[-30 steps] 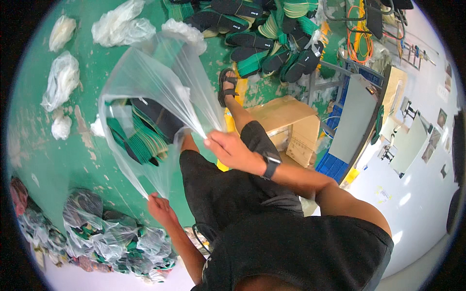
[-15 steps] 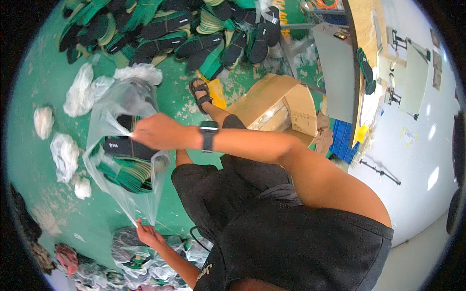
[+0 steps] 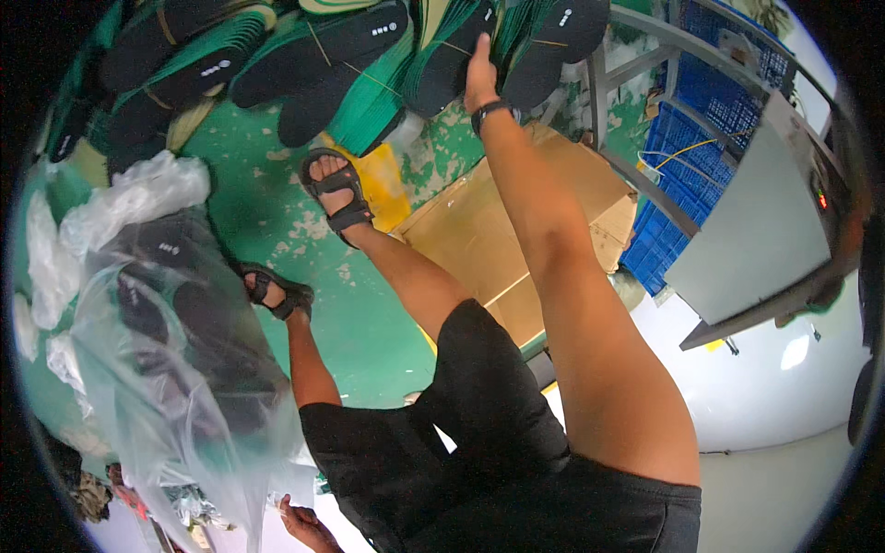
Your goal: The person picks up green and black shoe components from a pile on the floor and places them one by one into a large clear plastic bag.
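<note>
Reaching far across the floor, the right hand (image 3: 478,69) is laid against a green and black sole bundle (image 3: 452,51) in the far pile; its fingers are hidden against the soles, so whether they are closed on the bundle or merely pressed to it cannot be told. A dark wristband (image 3: 490,109) is worn just below. The left hand (image 3: 304,525) is seen at the near edge, closed on the gathered lower edge of a clear bag (image 3: 175,369), which is held up at the left with dark soles showing through it.

Listed around: a flattened carton (image 3: 516,221) under the right arm, sandalled feet (image 3: 336,194) on the green floor (image 3: 369,323), white crumpled bags (image 3: 129,198) at the left, a blue crate (image 3: 701,111) at the right.

Risks judged: the bundle could slip from a stretched, one-handed hold, and neighbouring bundles could be dragged loose; the bag, held by its edge only, could sag and spill.
</note>
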